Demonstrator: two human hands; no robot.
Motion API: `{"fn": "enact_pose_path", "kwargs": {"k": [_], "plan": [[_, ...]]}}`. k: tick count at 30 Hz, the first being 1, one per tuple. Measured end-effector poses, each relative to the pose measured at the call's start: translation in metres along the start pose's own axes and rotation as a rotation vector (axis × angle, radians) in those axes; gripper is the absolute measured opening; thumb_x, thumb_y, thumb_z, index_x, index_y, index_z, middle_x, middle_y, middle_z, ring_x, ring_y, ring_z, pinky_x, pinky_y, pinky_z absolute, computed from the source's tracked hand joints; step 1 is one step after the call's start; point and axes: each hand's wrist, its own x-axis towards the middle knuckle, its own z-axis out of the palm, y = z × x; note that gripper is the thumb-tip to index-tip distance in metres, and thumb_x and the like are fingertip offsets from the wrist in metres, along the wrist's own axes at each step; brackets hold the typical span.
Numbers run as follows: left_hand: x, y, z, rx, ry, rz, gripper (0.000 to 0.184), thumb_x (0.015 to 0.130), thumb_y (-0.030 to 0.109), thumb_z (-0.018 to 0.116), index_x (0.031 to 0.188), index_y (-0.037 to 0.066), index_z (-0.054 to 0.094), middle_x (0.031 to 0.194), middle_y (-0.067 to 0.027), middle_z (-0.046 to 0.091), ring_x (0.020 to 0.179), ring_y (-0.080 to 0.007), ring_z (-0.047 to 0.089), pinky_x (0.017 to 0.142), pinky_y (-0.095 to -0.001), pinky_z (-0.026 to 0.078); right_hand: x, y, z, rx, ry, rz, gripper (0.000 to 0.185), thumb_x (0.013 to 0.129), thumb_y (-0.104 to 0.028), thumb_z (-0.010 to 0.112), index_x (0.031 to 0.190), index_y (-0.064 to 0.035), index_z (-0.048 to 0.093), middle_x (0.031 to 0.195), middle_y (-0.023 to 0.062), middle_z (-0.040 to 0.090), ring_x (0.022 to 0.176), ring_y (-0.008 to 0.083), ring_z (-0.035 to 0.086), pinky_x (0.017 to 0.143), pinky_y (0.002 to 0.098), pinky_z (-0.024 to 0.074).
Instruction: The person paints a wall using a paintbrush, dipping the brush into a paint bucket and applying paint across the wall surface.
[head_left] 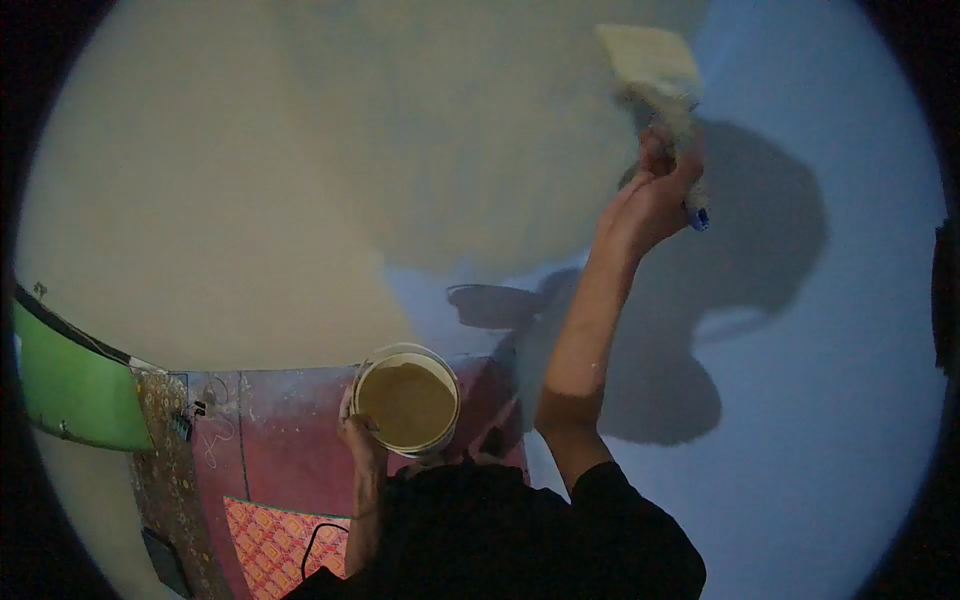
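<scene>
Grips a wide paintbrush [658, 75] in the right hand [655, 195], fingers wrapped around the handle and arm stretched up toward the wall [250, 200]. Points the pale bristles up and a little left, near the border between the wall's beige and blue areas, with the handle's blue end showing below the hand. Cannot tell about contact between bristles and wall. Holds a white bucket [405, 352] in the left hand [358, 425], low in front of the black shirt [500, 535], fingers along the outside and thumb near the left side of the rim. Carries brownish-beige paint [408, 405] inside it, with the bucket's mouth facing up. Casts a dark shadow [760, 210] over the blue area, right of the raised arm. Stands over a red floor [280, 430], close to the edge along the wall. Has a red-orange patterned mat [280, 550] on the floor's near side, left of the body; a brown patterned strip [165, 480] along the floor's left edge, with a dark flat object [165, 560] by the strip's near end; and a green panel [80, 380] farther left.
</scene>
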Motion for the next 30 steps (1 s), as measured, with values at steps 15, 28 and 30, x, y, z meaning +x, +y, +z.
{"fn": "enact_pose_path", "kwargs": {"k": [15,28,30], "plan": [[0.003,-0.005,-0.021,0.192,-0.165,0.069,0.032,0.095,0.023,0.043,0.115,0.004,0.060,0.112,-0.0081,0.063,0.102,-0.0209,0.061,0.086,-0.0392,0.052,-0.075,0.133,-0.196,-0.305,0.030,0.271,0.047,0.099,-0.030,0.054,0.133,0.0011,0.049,0.136,0.0150,0.051,0.120,0.0243,0.055,0.100,0.0363,0.0479],[-0.008,0.018,-0.013,0.124,-0.106,-0.100,0.043,0.086,0.006,0.040,0.127,0.001,0.053,0.123,-0.0156,0.059,0.110,-0.0288,0.059,0.093,-0.0433,0.052,-0.137,0.170,-0.337,-1.035,-0.006,0.248,0.048,0.088,-0.029,0.069,0.105,0.0132,0.054,0.102,0.0192,0.063,0.093,0.0240,0.063,0.071,0.0360,0.0557],[-0.006,0.021,-0.018,0.090,-0.089,-0.137,0.044,0.085,0.006,0.040,0.126,0.001,0.053,0.123,-0.0157,0.059,0.110,-0.0292,0.059,0.094,-0.0432,0.052,-0.122,0.170,-0.326,-0.786,0.134,0.326,0.050,0.087,-0.027,0.070,0.110,0.0135,0.051,0.108,0.0195,0.060,0.099,0.0242,0.061,0.073,0.0366,0.0562]]}}
